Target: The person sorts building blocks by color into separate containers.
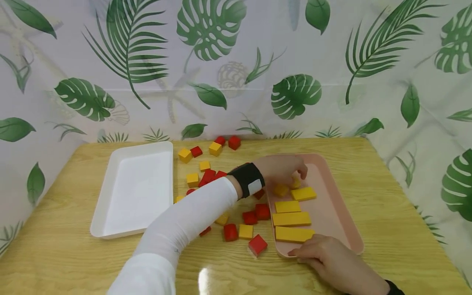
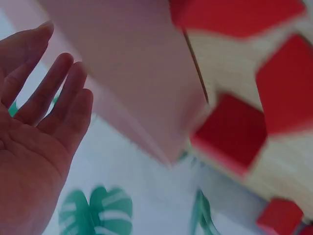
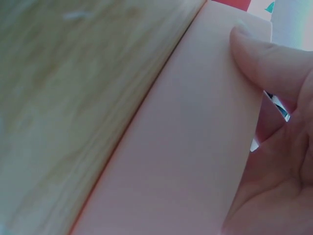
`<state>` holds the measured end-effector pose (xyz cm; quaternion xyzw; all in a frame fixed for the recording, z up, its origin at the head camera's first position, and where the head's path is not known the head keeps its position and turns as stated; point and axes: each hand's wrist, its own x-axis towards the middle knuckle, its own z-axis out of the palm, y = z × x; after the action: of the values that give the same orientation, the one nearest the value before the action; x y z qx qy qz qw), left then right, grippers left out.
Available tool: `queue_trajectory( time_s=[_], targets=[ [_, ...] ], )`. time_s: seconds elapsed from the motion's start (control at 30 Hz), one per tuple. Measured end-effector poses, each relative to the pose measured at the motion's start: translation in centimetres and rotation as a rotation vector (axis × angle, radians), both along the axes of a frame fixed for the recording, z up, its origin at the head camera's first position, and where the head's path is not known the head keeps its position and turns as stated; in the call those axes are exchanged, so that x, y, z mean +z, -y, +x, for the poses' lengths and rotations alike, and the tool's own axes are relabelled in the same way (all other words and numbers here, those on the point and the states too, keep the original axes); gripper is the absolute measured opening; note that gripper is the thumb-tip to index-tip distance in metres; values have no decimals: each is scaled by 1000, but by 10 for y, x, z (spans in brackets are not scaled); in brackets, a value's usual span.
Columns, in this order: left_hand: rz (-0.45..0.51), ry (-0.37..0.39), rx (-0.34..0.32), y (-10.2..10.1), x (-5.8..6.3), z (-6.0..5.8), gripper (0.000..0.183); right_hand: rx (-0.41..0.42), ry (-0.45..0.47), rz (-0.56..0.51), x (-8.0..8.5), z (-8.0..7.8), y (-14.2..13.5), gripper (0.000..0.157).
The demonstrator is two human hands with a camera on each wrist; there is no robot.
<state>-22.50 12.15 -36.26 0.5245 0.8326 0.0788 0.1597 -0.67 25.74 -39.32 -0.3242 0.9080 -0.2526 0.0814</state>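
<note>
My left hand [image 1: 282, 169] reaches over the far left part of a pink tray [image 1: 341, 196]. Its fingers are relaxed and slightly spread in the left wrist view, with nothing between them. Just below the fingers in the head view are a yellow cube [image 1: 281, 190] and a small yellow block [image 1: 296, 183]. Several yellow bars, among them a long bar [image 1: 293, 234], lie in a column along the tray's left side. My right hand [image 1: 326, 258] pinches the tray's near wall, the thumb [image 3: 266, 58] pressed flat on the outside.
Scattered left of the pink tray are several red and yellow blocks, including a red cube [image 1: 257, 245] and a yellow cube [image 1: 246, 232]. My left forearm hides part of them. A white tray [image 1: 103, 213] stands at the left of the wooden table [image 1: 398, 229]. A leaf-print curtain hangs behind.
</note>
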Motion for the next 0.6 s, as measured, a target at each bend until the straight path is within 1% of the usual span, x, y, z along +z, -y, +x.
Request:
queue_trajectory(
  time_s=[0.03, 0.07, 0.17, 0.23, 0.3, 0.4, 0.43, 0.53, 0.6],
  targets=[
    [11, 9, 25, 4, 5, -3, 26, -3, 1, 0, 1, 0, 0, 21],
    [22, -9, 33, 10, 10, -8, 27, -6, 2, 1, 2, 0, -1, 21],
    [48, -100, 53, 33, 22, -23, 28, -23, 28, 12, 3, 0, -1, 22],
    [50, -139, 95, 54, 26, -33, 27, -29, 38, 14, 2, 0, -2, 21],
    [49, -183, 131, 75, 25, -44, 27, -31, 51, 15, 1, 1, -2, 21],
    [39, -197, 222, 108, 19, -60, 28, -26, 52, 15, -1, 0, -2, 21],
    [45, -203, 243, 120, 16, -65, 28, -24, 52, 14, -1, -1, -1, 21],
    [41, -184, 327, 152, 11, -74, 28, -10, 31, 4, -1, -3, 1, 21],
    [31, -173, 365, 170, 6, -77, 28, 0, 5, -13, -1, -4, 2, 20]
  ],
)
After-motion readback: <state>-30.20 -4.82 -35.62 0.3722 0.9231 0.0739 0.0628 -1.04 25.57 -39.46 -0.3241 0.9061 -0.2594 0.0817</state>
